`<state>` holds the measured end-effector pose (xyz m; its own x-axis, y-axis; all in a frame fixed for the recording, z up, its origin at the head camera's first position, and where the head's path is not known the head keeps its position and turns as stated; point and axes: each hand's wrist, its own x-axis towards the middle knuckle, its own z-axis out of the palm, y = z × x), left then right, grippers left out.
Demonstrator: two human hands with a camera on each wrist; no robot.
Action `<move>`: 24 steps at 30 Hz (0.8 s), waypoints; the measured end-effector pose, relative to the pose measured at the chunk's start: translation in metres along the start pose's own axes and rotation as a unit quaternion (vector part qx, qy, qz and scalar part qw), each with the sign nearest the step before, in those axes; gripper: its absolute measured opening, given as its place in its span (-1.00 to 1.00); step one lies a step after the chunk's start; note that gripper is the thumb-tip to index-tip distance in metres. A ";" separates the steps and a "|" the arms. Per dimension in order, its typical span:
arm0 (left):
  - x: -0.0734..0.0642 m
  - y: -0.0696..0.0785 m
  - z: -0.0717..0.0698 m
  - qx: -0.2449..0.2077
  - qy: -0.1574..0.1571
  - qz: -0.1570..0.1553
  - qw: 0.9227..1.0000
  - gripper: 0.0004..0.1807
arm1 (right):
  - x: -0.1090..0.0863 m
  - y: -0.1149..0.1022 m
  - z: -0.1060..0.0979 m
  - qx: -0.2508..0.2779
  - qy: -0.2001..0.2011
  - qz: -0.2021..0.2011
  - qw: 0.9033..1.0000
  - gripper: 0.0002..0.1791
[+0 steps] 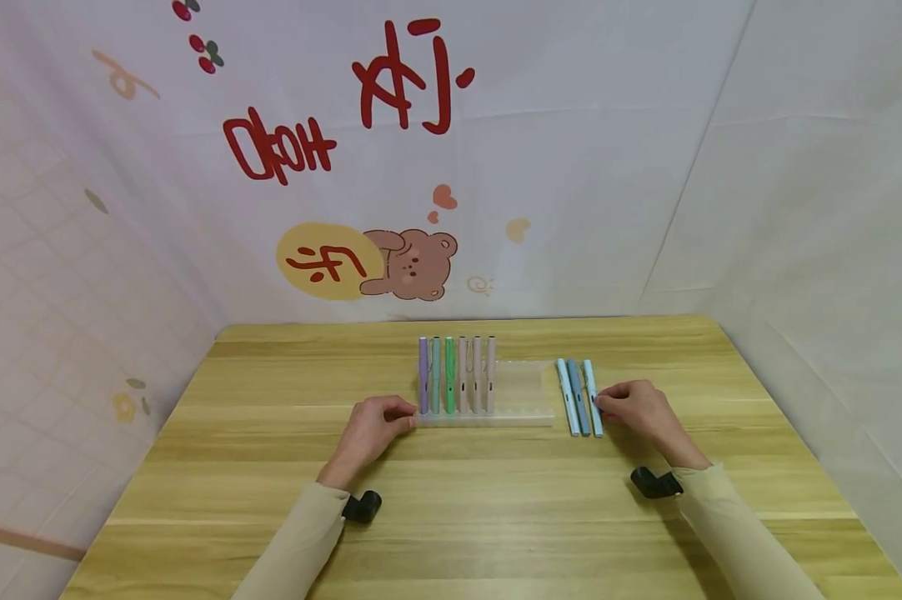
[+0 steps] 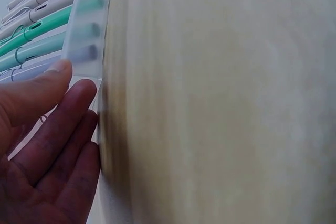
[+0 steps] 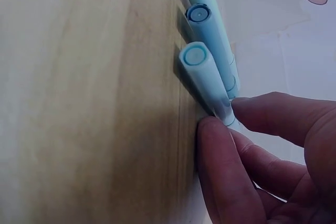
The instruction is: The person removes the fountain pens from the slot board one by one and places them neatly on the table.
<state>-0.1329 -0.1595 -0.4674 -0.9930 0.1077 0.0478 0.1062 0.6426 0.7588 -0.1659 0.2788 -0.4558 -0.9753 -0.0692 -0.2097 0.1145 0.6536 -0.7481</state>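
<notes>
The wooden table [image 1: 451,525] bears three slim blue pens [image 1: 579,400].

Here's the bench [image 1: 466,517], the wall [image 1: 571,167] rising behind it, and the rack [image 1: 522,421] sits near the middle! Six pens [image 1: 449,379] stand side by side in its left part. The left hand [image 1: 372,429] is right at the rack's left end. Over to the right, just beside the rack, three pens [image 1: 579,400] lie in a row, the outermost between the right hand's [image 1: 642,408] thumb and finger!
</notes>
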 end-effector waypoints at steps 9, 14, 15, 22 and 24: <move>-0.001 -0.002 0.001 -0.008 0.001 0.001 1.000 -0.92 | -0.001 0.001 0.001 0.021 0.003 -0.001 1.000 -0.58; -0.001 -0.002 0.003 -0.008 0.000 0.000 1.000 -0.92 | -0.005 0.003 0.003 0.019 0.014 -0.015 1.000 -0.48; 0.000 -0.001 0.003 -0.010 0.001 -0.003 1.000 -0.91 | -0.006 0.003 0.003 0.014 0.020 -0.021 0.999 -0.47; 0.000 -0.003 0.004 -0.007 0.009 0.003 1.000 -0.91 | -0.012 -0.009 0.011 0.018 0.115 -0.075 0.990 -0.48; 0.000 -0.003 0.004 -0.009 0.010 0.001 1.000 -0.91 | -0.015 -0.015 0.014 0.047 0.138 -0.086 0.986 -0.50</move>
<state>-0.1334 -0.1587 -0.4724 -0.9937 0.0939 0.0613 0.1069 0.6294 0.7697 -0.1504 0.2592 -0.4504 -0.9945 0.0439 0.0951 -0.0526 0.5763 -0.8156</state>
